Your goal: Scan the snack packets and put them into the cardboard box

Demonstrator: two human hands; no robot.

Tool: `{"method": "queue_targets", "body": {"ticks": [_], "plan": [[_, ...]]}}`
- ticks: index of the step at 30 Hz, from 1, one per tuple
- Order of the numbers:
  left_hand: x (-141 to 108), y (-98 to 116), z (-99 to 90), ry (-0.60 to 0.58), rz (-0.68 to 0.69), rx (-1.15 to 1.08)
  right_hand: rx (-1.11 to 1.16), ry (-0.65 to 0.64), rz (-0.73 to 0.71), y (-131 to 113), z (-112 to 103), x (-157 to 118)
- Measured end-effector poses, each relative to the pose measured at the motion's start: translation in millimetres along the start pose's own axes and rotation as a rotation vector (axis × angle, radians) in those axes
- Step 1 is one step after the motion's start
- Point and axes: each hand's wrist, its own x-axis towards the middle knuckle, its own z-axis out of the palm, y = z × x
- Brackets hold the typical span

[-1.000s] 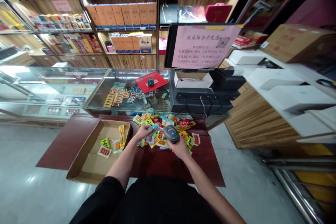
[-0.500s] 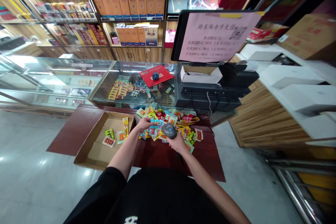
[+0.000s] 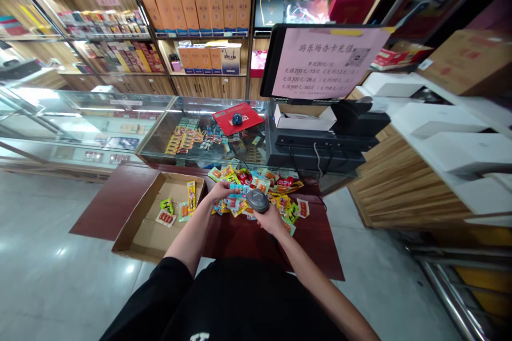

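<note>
Packet pinched at edge between fingertips of left hand: probably light, soft, slippery, best held so. Stiff-looking scanner clamped in right hand, head beyond fingers.

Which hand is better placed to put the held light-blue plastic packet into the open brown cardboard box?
Probably the left hand: it holds the packet and is nearer the box. The right hand is farther off and grips the dark grey handheld scanner.

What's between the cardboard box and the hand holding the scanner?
In the head view: the left hand, the blue packet it holds, and part of the packet pile.
</note>
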Motion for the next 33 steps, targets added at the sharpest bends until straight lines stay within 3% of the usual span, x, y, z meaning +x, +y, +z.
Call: {"method": "queue_targets", "body": {"ticks": [4, 7, 11, 16, 20, 22, 25, 28, 33], "plan": [[-7, 1, -10.1, 0.048, 0.003, -0.027, -0.01, -0.027, 0.019, 1, 3, 2], [-16, -5, -31.3, 0.105, -0.009, -0.134, -0.02, -0.063, 0.03, 4, 10, 6], [-46, -17, -82.7, 0.217, -0.002, -0.23, -0.033, -0.117, 0.025, 7, 20, 14], [-105, -27, -154.6, 0.434, 0.022, -0.281, -0.038, -0.176, -0.017, 6, 25, 23], [-135, -31, -180.6, 0.558, 0.038, -0.358, -0.036, -0.193, -0.03, 3, 25, 26], [-136, -32, -178.9, 0.556, 0.039, -0.343, -0.03, -0.186, -0.032, 1, 23, 26], [-120, -29, -160.4, 0.496, 0.032, -0.3, -0.027, -0.138, -0.03, 3, 16, 27], [-89, -22, -127.5, 0.376, 0.047, -0.247, -0.03, -0.07, -0.001, 11, 5, 27], [-29, -3, -56.1, 0.168, 0.048, -0.136, -0.023, 0.046, 0.074, 26, -17, 24]]}}
